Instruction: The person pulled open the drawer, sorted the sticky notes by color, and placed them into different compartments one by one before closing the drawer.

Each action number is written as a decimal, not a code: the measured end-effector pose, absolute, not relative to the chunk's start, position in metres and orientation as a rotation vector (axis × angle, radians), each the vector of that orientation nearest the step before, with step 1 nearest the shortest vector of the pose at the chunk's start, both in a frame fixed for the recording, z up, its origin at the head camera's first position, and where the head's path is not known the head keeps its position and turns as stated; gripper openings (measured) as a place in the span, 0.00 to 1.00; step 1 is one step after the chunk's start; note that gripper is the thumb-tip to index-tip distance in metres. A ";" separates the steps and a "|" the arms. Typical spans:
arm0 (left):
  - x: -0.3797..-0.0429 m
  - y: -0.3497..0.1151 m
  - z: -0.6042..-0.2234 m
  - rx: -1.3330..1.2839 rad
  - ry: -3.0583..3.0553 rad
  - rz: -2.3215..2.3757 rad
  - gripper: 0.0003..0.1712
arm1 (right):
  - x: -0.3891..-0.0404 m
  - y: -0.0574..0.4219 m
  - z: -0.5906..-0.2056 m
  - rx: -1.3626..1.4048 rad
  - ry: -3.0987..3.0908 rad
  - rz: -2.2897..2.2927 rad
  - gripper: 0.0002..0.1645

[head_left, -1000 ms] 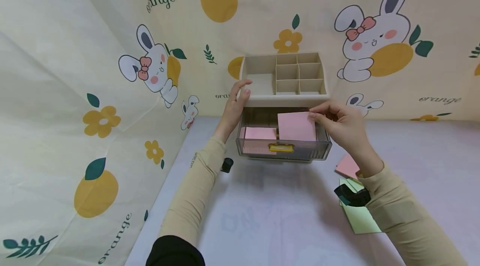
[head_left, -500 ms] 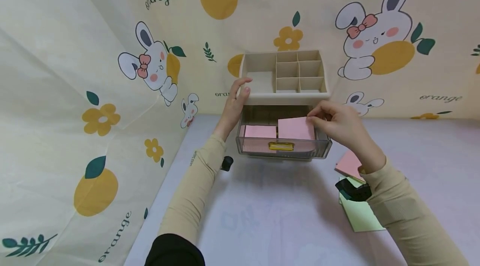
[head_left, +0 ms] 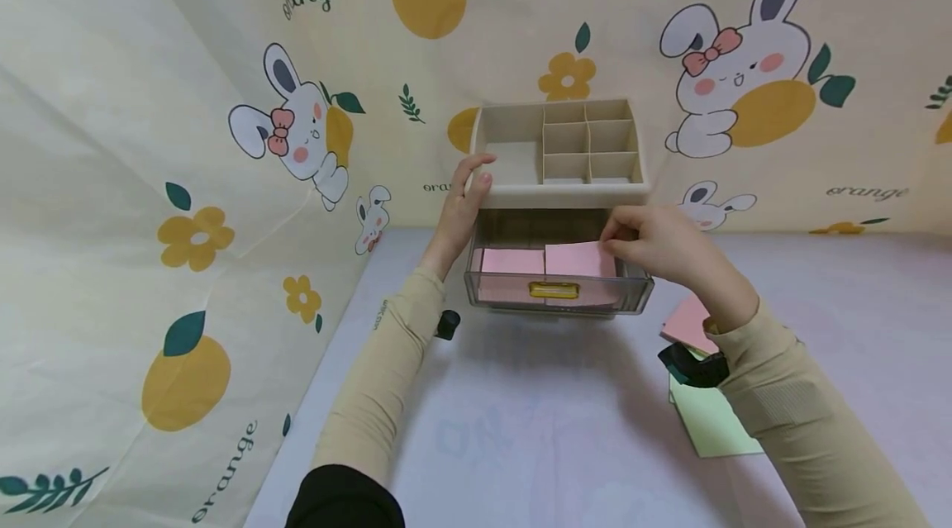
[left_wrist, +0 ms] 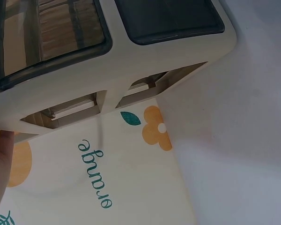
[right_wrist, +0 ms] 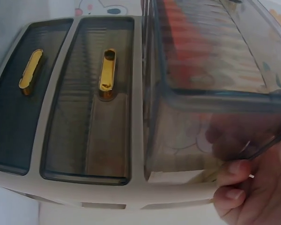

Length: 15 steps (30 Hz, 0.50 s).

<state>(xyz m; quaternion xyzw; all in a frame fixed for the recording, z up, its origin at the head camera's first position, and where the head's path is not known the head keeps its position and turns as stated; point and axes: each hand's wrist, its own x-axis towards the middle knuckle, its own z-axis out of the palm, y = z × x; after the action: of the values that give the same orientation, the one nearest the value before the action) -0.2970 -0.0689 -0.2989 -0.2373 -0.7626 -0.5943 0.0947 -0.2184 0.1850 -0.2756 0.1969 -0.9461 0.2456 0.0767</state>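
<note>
A white desktop drawer organizer [head_left: 558, 197] stands against the patterned backdrop, its smoky clear top drawer [head_left: 635, 297] pulled out. My left hand [head_left: 454, 218] grips the organizer's upper left edge; part of this hand [left_wrist: 0, 161] shows at the margin of the left wrist view. Over the drawer's right half, my right hand [head_left: 673, 247] pinches the upper right corner of a pink sticky note pad [head_left: 573, 261]. Another pink sticky note pad [head_left: 511, 262] lies in the drawer's left half. In the right wrist view, my right fingers [right_wrist: 239, 173] are at the clear drawer's side.
Right of the organizer, a pink pad [head_left: 687, 321] and green sticky notes [head_left: 717, 420] lie on the pale table [head_left: 550, 429], partly under my right forearm. The organizer's open top tray [head_left: 513, 164] has several compartments. Closed lower drawers [right_wrist: 91, 126] have gold handles.
My right hand has moved slightly down and left, lowering the pink pad into the drawer until it sits almost level with the other pad. My left hand has stayed on the organizer.
</note>
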 end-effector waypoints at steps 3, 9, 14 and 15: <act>-0.295 -0.069 -0.299 -0.698 -2.271 -1.766 0.25 | -0.219 0.183 -0.275 0.599 -2.888 0.670 0.07; -0.295 -0.070 -0.300 -0.697 -2.266 -1.767 0.25 | -0.219 0.180 -0.274 0.604 -2.938 0.572 0.10; -0.297 -0.070 -0.300 -0.717 -2.243 -1.772 0.24 | -0.218 0.180 -0.273 0.610 -2.941 0.556 0.10; -0.297 -0.070 -0.300 -0.717 -2.241 -1.774 0.24 | -0.218 0.180 -0.273 0.612 -2.941 0.557 0.11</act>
<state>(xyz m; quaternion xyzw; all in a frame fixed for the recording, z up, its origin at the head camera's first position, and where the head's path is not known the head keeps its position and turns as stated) -0.2973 -0.0699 -0.2997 -0.2422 -0.7569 -0.5991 0.0973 -0.2184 0.1798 -0.2729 0.2001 -0.9617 0.1822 0.0431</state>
